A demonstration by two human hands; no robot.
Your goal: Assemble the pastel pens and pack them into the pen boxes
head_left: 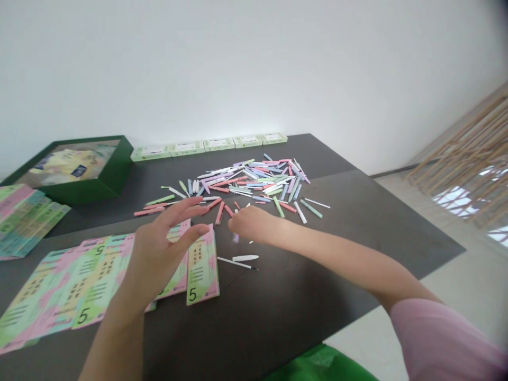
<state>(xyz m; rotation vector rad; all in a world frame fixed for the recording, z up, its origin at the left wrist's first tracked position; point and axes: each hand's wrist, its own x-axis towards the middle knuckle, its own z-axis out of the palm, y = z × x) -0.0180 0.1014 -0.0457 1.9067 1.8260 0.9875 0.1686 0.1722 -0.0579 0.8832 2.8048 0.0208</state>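
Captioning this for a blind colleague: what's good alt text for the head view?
Two bare hands reach across a dark tabletop: the right hand among scattered pastel pen-like plastic sticks, the left hand over overlapping green-and-pink printed cards marked 5.

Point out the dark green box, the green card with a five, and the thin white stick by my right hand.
Dark green square box [85, 191], head view, front wall.
Pale green card printed with a five [202, 270], head view, card's middle.
Thin white dark-tipped stick [237, 263], head view, its middle.

L hand [159, 254] open, spread; R hand [250, 225] bunched downward, R arm [337, 259] outstretched.
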